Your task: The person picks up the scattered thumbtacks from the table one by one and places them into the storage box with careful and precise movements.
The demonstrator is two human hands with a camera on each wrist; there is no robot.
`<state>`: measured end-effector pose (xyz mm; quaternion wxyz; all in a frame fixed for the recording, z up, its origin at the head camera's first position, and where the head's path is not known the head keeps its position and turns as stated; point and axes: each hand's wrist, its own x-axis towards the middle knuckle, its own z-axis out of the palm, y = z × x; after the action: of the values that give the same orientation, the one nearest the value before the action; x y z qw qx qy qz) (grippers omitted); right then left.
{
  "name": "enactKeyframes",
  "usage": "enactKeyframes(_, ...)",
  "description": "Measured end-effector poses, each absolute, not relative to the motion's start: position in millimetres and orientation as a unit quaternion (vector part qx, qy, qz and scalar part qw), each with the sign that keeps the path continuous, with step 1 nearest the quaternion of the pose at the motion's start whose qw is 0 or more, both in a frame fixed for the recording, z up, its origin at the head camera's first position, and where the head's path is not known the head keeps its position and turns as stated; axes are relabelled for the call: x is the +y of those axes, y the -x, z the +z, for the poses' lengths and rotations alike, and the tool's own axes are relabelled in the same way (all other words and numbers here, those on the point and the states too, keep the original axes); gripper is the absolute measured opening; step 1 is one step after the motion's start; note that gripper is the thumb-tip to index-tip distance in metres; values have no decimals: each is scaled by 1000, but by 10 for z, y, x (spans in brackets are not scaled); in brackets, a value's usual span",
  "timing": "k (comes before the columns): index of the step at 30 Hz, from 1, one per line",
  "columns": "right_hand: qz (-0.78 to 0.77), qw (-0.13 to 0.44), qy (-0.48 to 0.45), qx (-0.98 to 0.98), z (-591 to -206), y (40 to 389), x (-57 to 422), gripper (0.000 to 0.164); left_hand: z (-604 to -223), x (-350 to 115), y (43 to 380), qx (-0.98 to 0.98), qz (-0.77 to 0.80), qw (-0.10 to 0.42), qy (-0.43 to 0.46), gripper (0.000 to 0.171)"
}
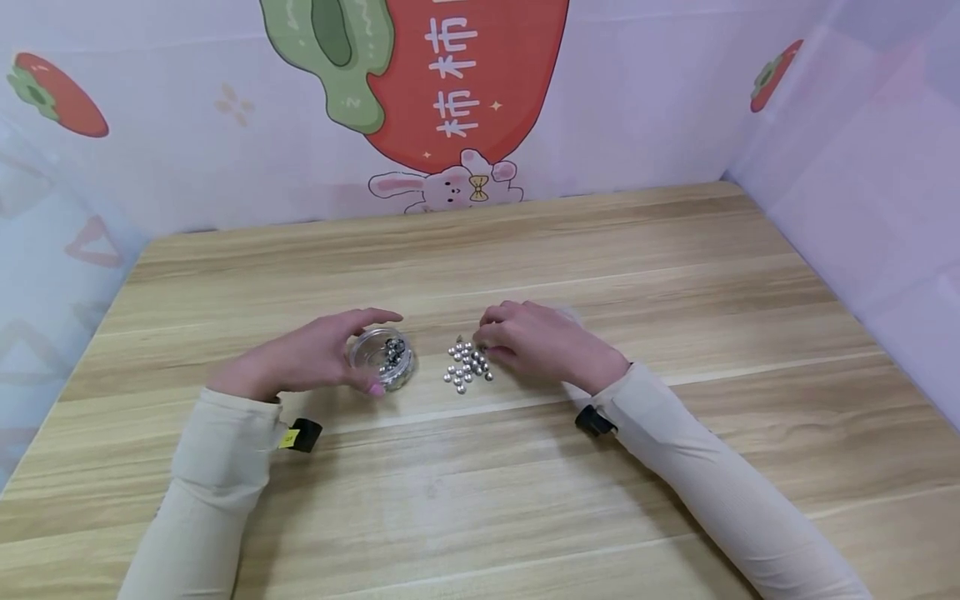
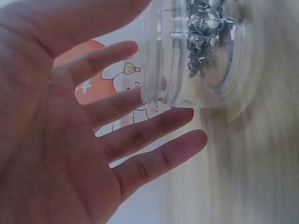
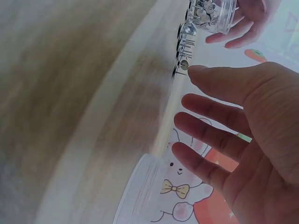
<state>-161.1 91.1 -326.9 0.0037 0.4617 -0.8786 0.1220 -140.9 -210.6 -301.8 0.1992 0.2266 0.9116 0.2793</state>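
One clear round plastic jar [image 1: 367, 358], silver metal tacks [image 1: 393, 353] inside, too jumbled to count; left hand [image 1: 315, 352] grasping it. Roughly twenty loose silver round-headed tacks [image 1: 467, 368] on table [image 1: 420, 475] alongside. Right hand [image 1: 547, 340] at heap; cannot tell if pinching.

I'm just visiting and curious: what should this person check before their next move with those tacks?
1. Jar upright: ok.
2. Jar mouth uncovered: ok.
3. Path from loose tacks to jar unblocked: ok; only tabletop shows between.
4. Loose tacks lying points-down: not ok; several points stick up.
5. Left hand gripping the jar firmly: cannot tell, though it curves around it.
6. Right hand pinching a tack: cannot tell; one sits at the thumb tip.
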Motion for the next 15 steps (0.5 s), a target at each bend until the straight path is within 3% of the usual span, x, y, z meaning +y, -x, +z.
enactKeyframes(15,105,0,-466,-878,-3266,1590,891,14,-3014,-2078,1366,912,260,204,-242,83)
